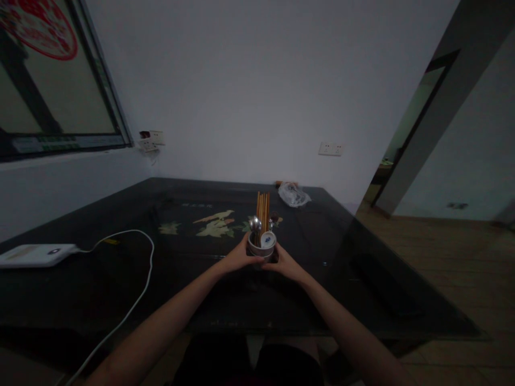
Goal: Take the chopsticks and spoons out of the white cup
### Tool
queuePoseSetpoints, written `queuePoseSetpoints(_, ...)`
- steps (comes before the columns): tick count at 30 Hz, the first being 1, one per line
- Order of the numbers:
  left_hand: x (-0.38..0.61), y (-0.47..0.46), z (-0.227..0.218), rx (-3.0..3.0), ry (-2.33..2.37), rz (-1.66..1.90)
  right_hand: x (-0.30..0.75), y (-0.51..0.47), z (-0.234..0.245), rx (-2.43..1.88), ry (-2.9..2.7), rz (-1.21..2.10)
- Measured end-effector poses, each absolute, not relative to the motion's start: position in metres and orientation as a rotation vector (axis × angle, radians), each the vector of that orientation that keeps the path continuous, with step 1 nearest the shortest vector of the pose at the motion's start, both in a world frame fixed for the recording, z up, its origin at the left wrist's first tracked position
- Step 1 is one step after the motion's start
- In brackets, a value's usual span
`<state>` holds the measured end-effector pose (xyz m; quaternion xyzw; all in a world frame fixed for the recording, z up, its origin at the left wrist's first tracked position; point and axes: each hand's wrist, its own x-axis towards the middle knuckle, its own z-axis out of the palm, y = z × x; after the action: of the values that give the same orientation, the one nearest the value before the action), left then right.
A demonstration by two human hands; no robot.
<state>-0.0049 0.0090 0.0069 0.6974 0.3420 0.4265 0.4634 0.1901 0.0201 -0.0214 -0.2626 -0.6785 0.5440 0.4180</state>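
Both of my hands are wrapped round a light-coloured utensil cup [259,250] at the middle of the dark table [306,300]. My left hand [240,254] grips its left side, and my right hand [285,261] grips its right side, with the thumbs close together at the front. Several wooden chopsticks [263,206] stand upright in the cup. A shiny metal spoon [255,223] rises at the left, and a white ceramic spoon [267,239] with a blue mark leans at the front. Whether the cup's base touches the table cannot be made out.
A clear plastic bag [293,194] lies near the wall. At left is a white device [38,254] with a white cable [151,260] trailing over the front edge. A dark flat object [386,284] rests at right. Sockets [330,149] are on the wall.
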Motion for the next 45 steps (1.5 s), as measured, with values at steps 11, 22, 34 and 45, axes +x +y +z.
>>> queuePoseSetpoints(11,-0.007,0.014,0.025,1.569,0.868,1.301,0.192,0.022,-0.025,-0.66,-1.712,1.354)
queuePoseSetpoints(22,0.003,0.021,0.041,1.552,0.984,1.202,0.192,0.022,-0.021,-0.664,-1.753,1.306)
queuePoseSetpoints(34,0.015,0.019,0.053,1.634,1.097,1.203,0.191,0.02,-0.02,-0.662,-1.722,1.343)
queuePoseSetpoints(45,0.013,0.015,0.056,1.78,1.182,1.208,0.191,0.018,-0.016,-0.671,-1.742,1.341)
